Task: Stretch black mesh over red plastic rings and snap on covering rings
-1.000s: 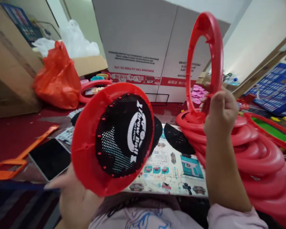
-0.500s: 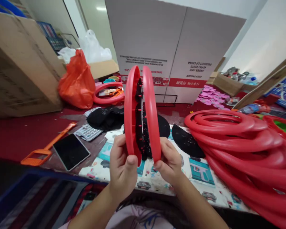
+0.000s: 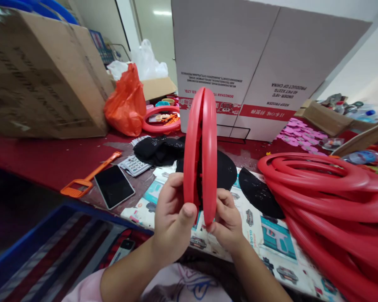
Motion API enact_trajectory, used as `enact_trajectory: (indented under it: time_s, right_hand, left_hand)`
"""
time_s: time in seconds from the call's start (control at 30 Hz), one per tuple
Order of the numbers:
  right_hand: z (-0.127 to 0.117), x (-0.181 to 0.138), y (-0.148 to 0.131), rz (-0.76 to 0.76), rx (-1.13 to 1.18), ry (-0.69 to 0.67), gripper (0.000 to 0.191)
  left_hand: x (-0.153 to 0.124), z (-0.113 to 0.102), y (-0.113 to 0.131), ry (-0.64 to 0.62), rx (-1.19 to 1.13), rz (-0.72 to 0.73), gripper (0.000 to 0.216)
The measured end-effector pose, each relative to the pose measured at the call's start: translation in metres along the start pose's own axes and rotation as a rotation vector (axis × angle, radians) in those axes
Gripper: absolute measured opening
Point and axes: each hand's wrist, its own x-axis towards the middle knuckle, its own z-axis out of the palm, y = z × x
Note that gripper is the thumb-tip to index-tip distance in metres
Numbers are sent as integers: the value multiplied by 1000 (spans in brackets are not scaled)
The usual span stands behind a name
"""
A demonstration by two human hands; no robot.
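Two red plastic rings stand upright face to face in front of me, nearly closed together with a narrow dark gap between them. My left hand (image 3: 174,220) grips the lower part of the left ring (image 3: 191,155), thumb at its near edge. On the other side, my right hand (image 3: 228,220) pinches the lower edge of the right ring (image 3: 210,155). Black material shows in the gap. Behind the rings lie a round black cloth piece (image 3: 226,171), a folded black cloth piece (image 3: 258,191) with small shiny dots, and a crumpled black cloth (image 3: 159,150).
A pile of red rings (image 3: 327,201) fills the right side. At left are a tablet (image 3: 114,186), a calculator (image 3: 135,165) and an orange plastic handle piece (image 3: 78,187). Cartons (image 3: 220,50) stand behind, with an orange bag (image 3: 126,105) and pink pieces (image 3: 299,134).
The two rings have come closer together, narrowing the gap, and my hands have moved nearer each other. My view has turned a little to the left.
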Motion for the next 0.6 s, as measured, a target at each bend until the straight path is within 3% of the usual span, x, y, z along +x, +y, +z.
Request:
enact_trajectory:
  time_s: [0.17, 0.43, 0.6]
  right_hand:
    - [-1, 0, -4, 16, -109, 18, 42]
    - [4, -8, -2, 1, -148, 38, 42]
    - [3, -8, -2, 20, -129, 16, 38]
  left_hand:
    - [-1, 6, 7, -49, -33, -11, 40]
    - [0, 15, 9, 11, -31, 26, 38]
    - [-1, 15, 8, -20, -13, 35, 40]
